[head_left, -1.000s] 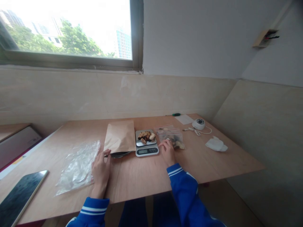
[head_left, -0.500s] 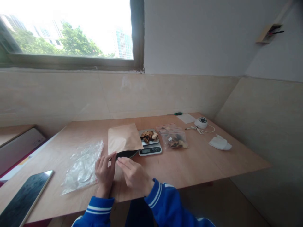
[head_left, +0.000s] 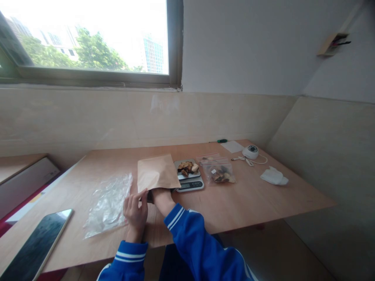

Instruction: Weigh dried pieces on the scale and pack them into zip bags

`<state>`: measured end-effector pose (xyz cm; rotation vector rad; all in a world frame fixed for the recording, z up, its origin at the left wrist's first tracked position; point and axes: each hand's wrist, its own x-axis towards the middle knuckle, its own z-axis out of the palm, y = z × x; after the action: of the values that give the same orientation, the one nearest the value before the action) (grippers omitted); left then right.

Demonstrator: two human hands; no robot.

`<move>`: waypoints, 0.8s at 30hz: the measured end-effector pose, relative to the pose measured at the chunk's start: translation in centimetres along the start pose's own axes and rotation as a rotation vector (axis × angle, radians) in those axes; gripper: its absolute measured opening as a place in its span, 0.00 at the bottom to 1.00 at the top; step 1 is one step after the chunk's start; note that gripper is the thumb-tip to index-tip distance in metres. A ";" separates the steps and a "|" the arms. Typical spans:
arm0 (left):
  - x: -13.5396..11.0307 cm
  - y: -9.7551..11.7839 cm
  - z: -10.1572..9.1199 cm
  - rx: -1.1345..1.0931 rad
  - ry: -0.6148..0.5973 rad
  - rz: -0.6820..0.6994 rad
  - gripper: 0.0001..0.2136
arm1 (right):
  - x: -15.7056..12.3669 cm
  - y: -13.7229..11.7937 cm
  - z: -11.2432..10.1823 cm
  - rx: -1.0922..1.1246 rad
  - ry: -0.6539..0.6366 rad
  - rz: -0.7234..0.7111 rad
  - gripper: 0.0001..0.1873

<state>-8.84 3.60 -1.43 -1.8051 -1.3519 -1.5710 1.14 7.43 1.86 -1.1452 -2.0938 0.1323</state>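
Lying flat on the table [head_left: 249, 203], the brown paper bag [head_left: 156, 171] was found with its mouth turned toward the person and its right edge against the scale [head_left: 190, 183]. The left hand [head_left: 135, 208] was laid at the mouth's left side, fingers extended and close together, tips touching the paper. The right hand [head_left: 160, 194] was pushed into the opening up to the wrist; its fingers were hidden, so their state could not be told. Dried pieces [head_left: 187, 167] were noted on the scale, and a clear plastic bag [head_left: 108, 199] just left of the paper bag.
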 end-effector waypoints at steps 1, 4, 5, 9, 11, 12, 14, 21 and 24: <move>0.0 0.0 0.0 -0.001 -0.004 -0.011 0.04 | -0.3 0.0 0.1 -0.019 -0.028 0.044 0.19; 0.1 0.1 0.0 0.000 0.006 0.006 0.03 | -1.6 0.1 0.0 -0.083 -0.126 0.172 0.16; 0.1 0.1 0.0 -0.001 0.012 0.028 0.04 | -1.9 0.1 -0.2 -0.094 -0.140 0.192 0.16; 0.2 0.2 -0.1 0.003 0.020 0.072 0.04 | -2.3 0.5 -0.8 -0.116 -0.156 0.257 0.18; 0.2 0.3 -0.1 0.014 0.011 0.085 0.04 | -2.0 0.8 -0.7 -0.115 -0.161 0.288 0.20; 0.3 0.4 -0.1 0.017 0.005 0.099 0.05 | -1.9 1.0 -0.6 -0.105 -0.158 0.291 0.21; 0.4 0.6 -0.1 0.019 -0.005 0.134 0.05 | -1.4 1.3 -0.4 -0.071 -0.141 0.289 0.24; 0.6 0.7 -0.2 -0.005 0.025 0.131 0.06 | -1.4 1.6 -0.7 0.056 -0.021 0.257 0.26; 0.5 0.6 -0.1 -0.013 0.029 0.098 0.05 | -2.2 1.2 -1.9 0.034 -0.107 0.280 0.20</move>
<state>-8.43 3.44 -0.78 -1.8207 -1.2240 -1.5513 3.91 5.98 1.58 -1.4342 -2.0036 0.3672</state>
